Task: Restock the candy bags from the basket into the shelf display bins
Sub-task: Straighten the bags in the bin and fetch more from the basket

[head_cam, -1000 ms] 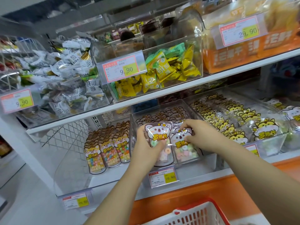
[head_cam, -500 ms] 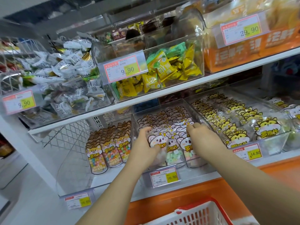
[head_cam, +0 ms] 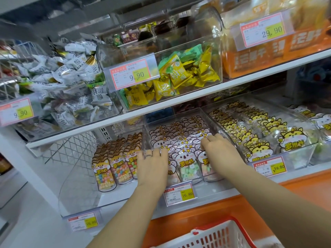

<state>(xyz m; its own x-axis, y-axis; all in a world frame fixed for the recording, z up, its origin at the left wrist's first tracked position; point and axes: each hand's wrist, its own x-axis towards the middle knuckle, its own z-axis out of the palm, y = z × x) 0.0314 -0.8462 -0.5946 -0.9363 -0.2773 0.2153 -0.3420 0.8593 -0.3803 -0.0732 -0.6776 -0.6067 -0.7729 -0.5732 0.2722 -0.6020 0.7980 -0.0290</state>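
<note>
While the person leaned in over the basket (head_cam: 215, 237), whose inside I could not see from where I stood, both hands were busy in the middle bin (head_cam: 144, 138) on the lower shelf (head_cam: 215, 193). That clear bin held the koala bags (head_cam: 186, 163), packed upright in rows running front to back, faces forward, so a shopper would read the print and see the sweets through the window. The left hand (head_cam: 152, 167) lay palm down on the front bags at the bin's left wall, fingers fairly straight, gripping nothing; to my eye it was pressing the front of the row to stop it tipping toward the front lip. The right hand (head_cam: 220, 151) sat over the right-hand row, a little deeper in, with its fingers bent down among the bag tops; whether they pinched a bag or merely pushed the row back I could not tell. I judged this to be the squaring-up of a batch already dropped in, not a fresh fetch, since neither hand was near the basket. Dog bags (head_cam: 114, 167) stood in the left bin (head_cam: 77, 176), well short of its front, and hamster bags (head_cam: 259, 138) filled the right bin (head_cam: 300, 158). A price tag (head_cam: 180, 194) hung on the middle bin's front just below the hands, and a bag tipped over the lip could well cover it
</note>
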